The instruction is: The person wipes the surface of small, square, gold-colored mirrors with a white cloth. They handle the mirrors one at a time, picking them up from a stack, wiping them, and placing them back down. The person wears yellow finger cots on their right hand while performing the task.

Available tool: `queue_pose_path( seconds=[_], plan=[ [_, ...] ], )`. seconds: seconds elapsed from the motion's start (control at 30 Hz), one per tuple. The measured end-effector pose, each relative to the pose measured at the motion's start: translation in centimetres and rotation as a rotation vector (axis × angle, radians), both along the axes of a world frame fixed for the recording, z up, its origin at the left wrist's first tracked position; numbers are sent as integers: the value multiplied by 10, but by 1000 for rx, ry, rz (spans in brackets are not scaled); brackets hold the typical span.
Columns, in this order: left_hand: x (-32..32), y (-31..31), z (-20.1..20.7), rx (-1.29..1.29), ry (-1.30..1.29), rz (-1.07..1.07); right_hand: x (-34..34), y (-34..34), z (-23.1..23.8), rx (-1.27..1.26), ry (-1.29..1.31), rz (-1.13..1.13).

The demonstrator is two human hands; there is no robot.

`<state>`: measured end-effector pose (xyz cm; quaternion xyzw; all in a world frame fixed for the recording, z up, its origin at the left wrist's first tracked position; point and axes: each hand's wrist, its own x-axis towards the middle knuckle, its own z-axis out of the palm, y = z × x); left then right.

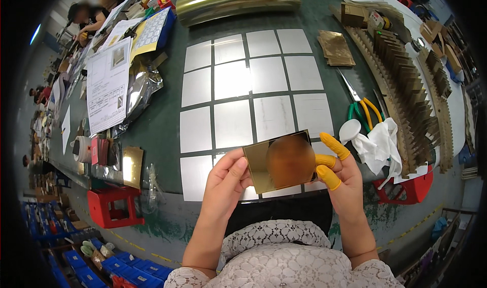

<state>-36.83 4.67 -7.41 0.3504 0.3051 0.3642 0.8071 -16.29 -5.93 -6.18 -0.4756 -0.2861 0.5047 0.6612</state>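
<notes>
Squarely in front of the person's lace top (284,260), a shiny gold plate (256,174) is held above the near part of the table, slightly tilted, with a blurred brown reflection across its face. Both hands are clamped on it from opposite edges: the left hand (228,179) pinches the left edge, thumb on the upper face, while the right hand (347,179) grips the right edge with fingers in yellow covers (328,178), one finger pointing up, clear of the plate.

Beneath and beyond it, pale silver sheets (231,80) lie in neat rows on the dark green table (167,161). Just right of the rows are scissors (350,86) with their points facing away, a white round object (350,130) and a crumpled white cloth (378,146). Farther up that side sit a small stack of brownish-gold pieces (336,48) and a long slotted rack (401,80).

Across the far end lies a big gold roll (241,5). Leftward are a printed sheet (107,85), a crinkled silver bag (144,87) and another gold piece (133,167). Red stools (114,207) stand at both sides, and another person (94,19) sits at the upper left.
</notes>
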Motion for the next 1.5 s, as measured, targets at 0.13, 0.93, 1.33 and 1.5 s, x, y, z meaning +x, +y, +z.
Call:
queue_pose_path(
  seconds=[0.13, 0.93, 1.33, 1.5],
  plan=[
    [-3, 0, 1, 2, 6, -7, -1, 0, -3, -15, -7, -7],
    [1, -8, 31, 1243, 753, -109, 57, -32, 15, -111, -725, -414],
    [11, -11, 29, 1228, 724, -126, 120, -25, 17, -638, -1234, -547],
    [13, -12, 29, 1193, 709, -131, 135, -36, 5, -443, -998, -517]
  ],
)
